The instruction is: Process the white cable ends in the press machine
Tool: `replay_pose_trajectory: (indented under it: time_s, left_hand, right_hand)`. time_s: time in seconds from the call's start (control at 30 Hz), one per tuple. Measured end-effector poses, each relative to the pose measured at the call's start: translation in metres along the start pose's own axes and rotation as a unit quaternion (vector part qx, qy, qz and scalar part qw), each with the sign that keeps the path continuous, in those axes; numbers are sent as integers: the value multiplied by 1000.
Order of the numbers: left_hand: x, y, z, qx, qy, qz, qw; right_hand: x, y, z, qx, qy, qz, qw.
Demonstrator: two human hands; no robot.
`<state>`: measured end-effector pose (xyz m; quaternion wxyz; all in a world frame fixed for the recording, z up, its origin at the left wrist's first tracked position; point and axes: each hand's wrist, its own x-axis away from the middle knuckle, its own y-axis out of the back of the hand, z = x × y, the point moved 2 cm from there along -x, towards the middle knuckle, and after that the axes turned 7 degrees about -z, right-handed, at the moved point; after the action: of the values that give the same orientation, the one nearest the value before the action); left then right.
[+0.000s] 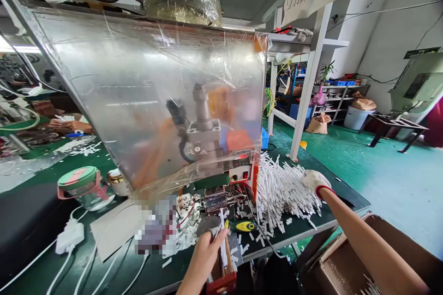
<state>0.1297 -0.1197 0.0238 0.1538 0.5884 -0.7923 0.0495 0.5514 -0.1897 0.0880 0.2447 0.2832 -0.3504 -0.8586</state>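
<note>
Left hand (204,256) narrow, thumb and fingers closed on thin white strips (223,251), above a red-ended tray (221,284). Right hand (315,181), gloved with red cuff, rests at the right edge of the big pile of white strips (284,189) on the table (277,246); fingertips unclear, can't tell if gripping. Yellow-and-black handle (246,226) just right of left hand. Machine (204,133) behind plastic cover (131,73), beyond left hand. Cardboard box (341,265) below right forearm. Green-lidded jar (90,196) well left of left hand.
</note>
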Motion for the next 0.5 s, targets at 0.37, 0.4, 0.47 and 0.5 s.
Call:
replay_pose_trajectory:
  time_s: [0.37,0.4,0.47,0.5]
  left_hand:
    - [33,37,-11,176,34,31,983]
    - [41,38,-17,161,16,36,986]
    - [56,34,-33,120,-34,67,990]
    - [62,29,-42,97,-64,88,989]
  right_hand:
    - [49,25,54,-251,-63,44,965]
    - [60,28,67,-284,-67,58,955]
    - [82,30,98,-353,-63,111,927]
    - [94,29,115,-385,-57,143,910]
